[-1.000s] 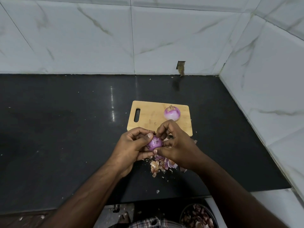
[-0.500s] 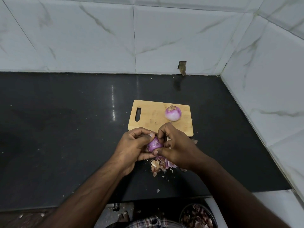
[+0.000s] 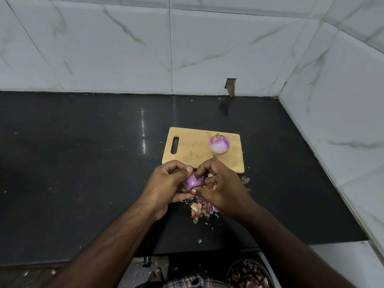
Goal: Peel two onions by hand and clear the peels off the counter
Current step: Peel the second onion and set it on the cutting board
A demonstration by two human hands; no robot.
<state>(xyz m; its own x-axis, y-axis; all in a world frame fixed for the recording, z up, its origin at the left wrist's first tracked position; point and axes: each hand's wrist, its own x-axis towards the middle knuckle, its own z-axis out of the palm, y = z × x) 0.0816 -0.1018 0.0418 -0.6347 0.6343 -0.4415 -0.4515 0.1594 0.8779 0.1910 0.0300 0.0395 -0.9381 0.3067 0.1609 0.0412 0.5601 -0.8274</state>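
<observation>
A purple onion (image 3: pixel 193 181) is held between both hands just above a black tabletop (image 3: pixel 83 163), near its front edge. The left hand (image 3: pixel 166 188) is curled around the onion's left side, thumb on top. The right hand (image 3: pixel 220 188) is curled against its right side, with fingertips pinching at the onion's skin. Directly under the hands, a pile of loose peels (image 3: pixel 202 207) is spread on the tabletop, with a few scraps lying just beside the board's near right corner.

Behind the hands, a wooden cutting board (image 3: pixel 193 148) with a handle slot at its left end is laid flat. A second, peeled onion (image 3: pixel 219 144) is set on its right part, well apart from the held one.

No writing or labels can be read anywhere. Wide bare tabletop is seen to the left; white marble-patterned wall tiles (image 3: pixel 124 48) close off the back and right edges. Below the front edge, a bowl (image 3: pixel 248 274) holding peels is partly seen.
</observation>
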